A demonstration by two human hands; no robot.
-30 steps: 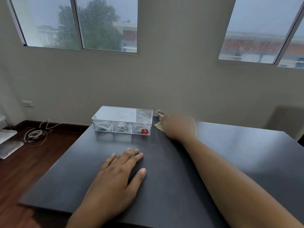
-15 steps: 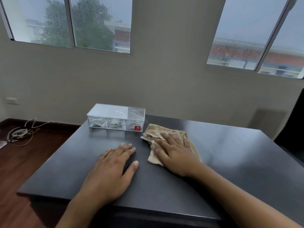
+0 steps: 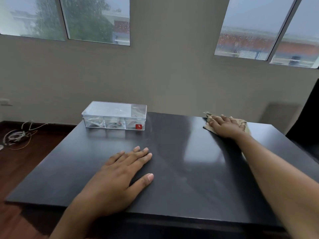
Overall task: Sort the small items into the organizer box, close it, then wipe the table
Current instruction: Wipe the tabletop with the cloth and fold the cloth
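A clear plastic organizer box (image 3: 114, 115) with a red label stands at the far left of the dark table (image 3: 181, 166), its lid down and small items inside its compartments. A beige cloth (image 3: 243, 123) lies near the table's far right edge. My right hand (image 3: 226, 125) presses flat on the cloth with straight fingers, covering most of it. My left hand (image 3: 119, 176) rests flat on the table near the front, fingers spread, holding nothing.
A wall with two windows stands behind the table. White cables (image 3: 16, 138) lie on the wooden floor at the left. A dark chair (image 3: 309, 128) stands at the table's right side.
My right hand has slid the cloth from the table's middle, next to the box, out to the far right. My left hand has stayed where it was.
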